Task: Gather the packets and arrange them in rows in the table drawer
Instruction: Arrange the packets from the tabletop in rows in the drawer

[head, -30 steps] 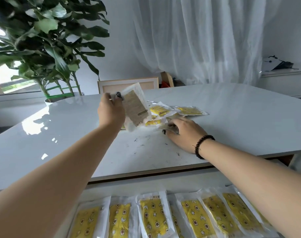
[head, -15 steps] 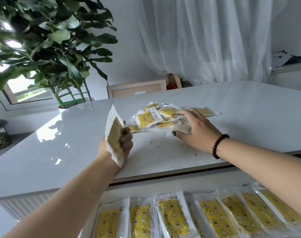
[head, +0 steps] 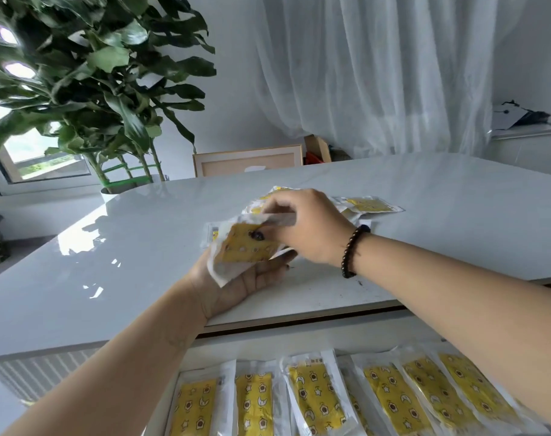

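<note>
Fingers (head: 269, 264) of the left hand (head: 236, 283) lie nearly straight, palm up, cradling a yellow patterned packet (head: 247, 247) above the white counter (head: 142, 247). From the right, the right hand (head: 305, 228) curls over it, thumb and fingers pinching the packet's far edge. Behind the hands, toward the far side, loose packets (head: 370, 205) lie scattered on the counter. Nearest the camera, the open drawer (head: 299, 343) holds a row of packets (head: 315, 398) side by side. A leafy plant (head: 88, 83) stands at far left.
</note>
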